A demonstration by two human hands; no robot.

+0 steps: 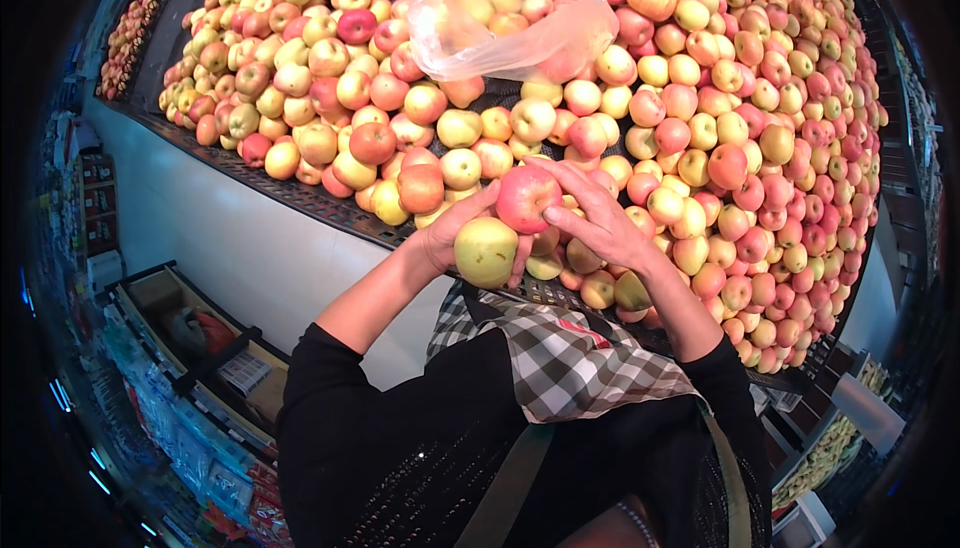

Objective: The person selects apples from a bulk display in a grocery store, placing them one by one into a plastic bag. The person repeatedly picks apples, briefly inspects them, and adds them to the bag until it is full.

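Note:
A yellow-green apple [486,253] with small brown marks rests in my left hand [448,235], whose fingers curl under it. Just above it, a pink-red apple [528,199] is gripped by my right hand [596,219], thumb on its near side and fingers over the top. The two apples appear to touch, and my left fingertips reach close to the red one. Both hands are over the front edge of a large heap of loose apples [682,139]. Beyond them, a translucent plastic bag [517,45] lies open on the heap with several apples inside.
A black perforated rim [330,216] borders the apple display, above a pale side panel [247,210]. A checkered apron [566,368] hangs close to this rim. Lower left stands an open wooden-edged bin [202,323] holding bags and a box. Shelves of packaged goods [217,473] curve along the left.

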